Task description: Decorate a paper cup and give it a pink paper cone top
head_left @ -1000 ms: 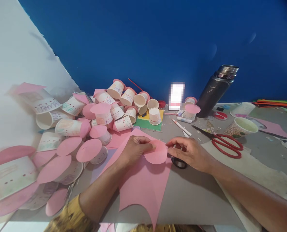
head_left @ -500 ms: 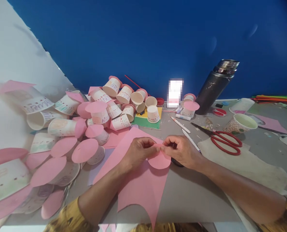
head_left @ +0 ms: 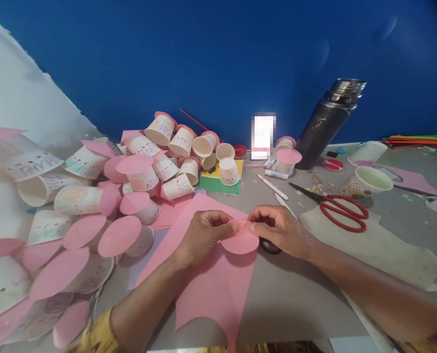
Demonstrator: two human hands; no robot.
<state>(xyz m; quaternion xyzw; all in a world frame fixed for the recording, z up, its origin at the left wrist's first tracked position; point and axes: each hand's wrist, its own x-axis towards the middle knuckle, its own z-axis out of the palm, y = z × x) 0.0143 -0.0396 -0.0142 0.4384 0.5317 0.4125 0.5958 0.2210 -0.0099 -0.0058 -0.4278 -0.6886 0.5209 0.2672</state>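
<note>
A round pink paper disc (head_left: 240, 241) is held up between both hands at the middle of the view. My left hand (head_left: 209, 230) pinches its upper left edge between thumb and fingers. On the upper right edge, my right hand (head_left: 277, 228) grips it the same way. Beneath the disc lies a larger pink paper sheet (head_left: 207, 289) with curved cut-outs along its near edge. Black scissor handles (head_left: 270, 246) show partly under my right hand; the rest is hidden.
Decorated paper cups (head_left: 141, 176) with pink discs are heaped on the left. To the right lie red-handled scissors (head_left: 345, 213) on a pale cloth (head_left: 372, 250). Behind stand a patterned cup (head_left: 365, 184), a dark flask (head_left: 324, 127) and a lit phone (head_left: 263, 137); markers (head_left: 273, 187) lie near.
The view has shifted slightly, so the cups on the left sit further left. Both hands still hold the disc, and the right thumb has moved slightly away from the left.
</note>
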